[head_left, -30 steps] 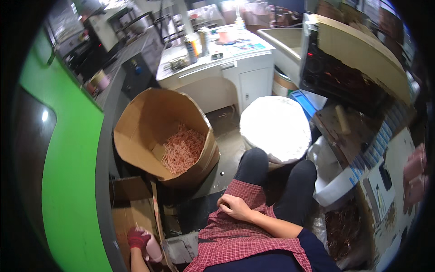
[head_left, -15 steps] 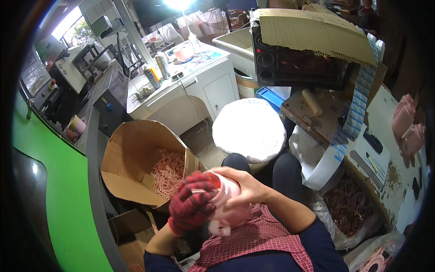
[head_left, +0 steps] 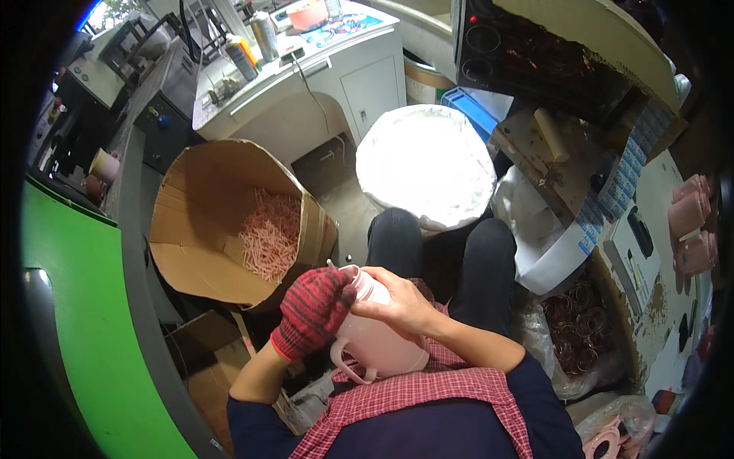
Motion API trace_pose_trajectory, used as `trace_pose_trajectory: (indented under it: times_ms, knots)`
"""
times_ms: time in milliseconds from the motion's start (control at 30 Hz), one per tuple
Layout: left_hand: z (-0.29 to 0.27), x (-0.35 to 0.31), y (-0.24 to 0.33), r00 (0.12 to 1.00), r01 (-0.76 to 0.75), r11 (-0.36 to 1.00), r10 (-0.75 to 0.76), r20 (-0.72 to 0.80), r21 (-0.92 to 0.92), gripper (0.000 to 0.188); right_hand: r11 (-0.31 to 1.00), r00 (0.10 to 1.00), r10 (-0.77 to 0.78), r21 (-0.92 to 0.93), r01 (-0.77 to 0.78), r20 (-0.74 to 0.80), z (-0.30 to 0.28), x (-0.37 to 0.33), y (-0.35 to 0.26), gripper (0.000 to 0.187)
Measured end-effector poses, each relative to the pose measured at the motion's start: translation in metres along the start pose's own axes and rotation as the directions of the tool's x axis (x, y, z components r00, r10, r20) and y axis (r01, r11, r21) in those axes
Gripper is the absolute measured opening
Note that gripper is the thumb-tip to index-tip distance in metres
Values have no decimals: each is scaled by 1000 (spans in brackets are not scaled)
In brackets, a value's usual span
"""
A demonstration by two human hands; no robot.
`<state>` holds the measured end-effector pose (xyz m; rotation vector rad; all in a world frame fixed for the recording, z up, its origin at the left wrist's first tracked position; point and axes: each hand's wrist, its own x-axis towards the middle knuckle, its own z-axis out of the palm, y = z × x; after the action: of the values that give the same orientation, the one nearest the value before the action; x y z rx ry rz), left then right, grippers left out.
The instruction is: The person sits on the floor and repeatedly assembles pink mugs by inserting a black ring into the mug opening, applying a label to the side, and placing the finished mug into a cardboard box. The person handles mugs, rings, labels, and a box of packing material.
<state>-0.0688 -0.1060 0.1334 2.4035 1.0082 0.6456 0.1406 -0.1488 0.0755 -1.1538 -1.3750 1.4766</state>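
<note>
A pink plastic jug (head_left: pixel 394 348) with a loop handle and a threaded neck lies tilted across my lap, its mouth toward the upper left. My right hand (head_left: pixel 405 302), bare, is closed round the jug just below the neck. Over my left hand (head_left: pixel 313 312) is a red and black knitted glove. Its fingers are closed beside the jug's mouth, and the tip of a thin pale rod (head_left: pixel 330 263) sticks out above them. The glove hides the rest of the rod.
An open cardboard box (head_left: pixel 202 203) with thin pink plastic strips stands ahead on the left. A white-lined round bin (head_left: pixel 424 164) is beyond my knees. Pink moulded parts (head_left: pixel 692 222) sit on the right-hand table. Below it, coiled rings (head_left: pixel 581 336) fill a bag.
The jug has turned, so its handle now shows below my left hand. My gloved hand has shifted from over the mouth to beside it. The whole view has tipped downward.
</note>
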Motion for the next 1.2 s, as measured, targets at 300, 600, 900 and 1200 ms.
trace_pose_trajectory:
  times_ms: [300,600,900,1200]
  knots:
    - [23,-15,0,964,257,945,-266,-18,-203,16,994,985,64,-103,-48,163,9,4,14,88]
    - [3,-45,-28,869,391,590,-489,72,-706,30,994,927,63,-103,-27,370,29,37,23,107]
    - [-35,-61,-30,916,319,714,-402,8,-623,74,979,892,-180,-17,205,414,39,71,-13,103]
    - [-137,-29,-82,756,512,851,-382,-531,116,74,378,523,-825,-476,794,216,88,166,-48,96]
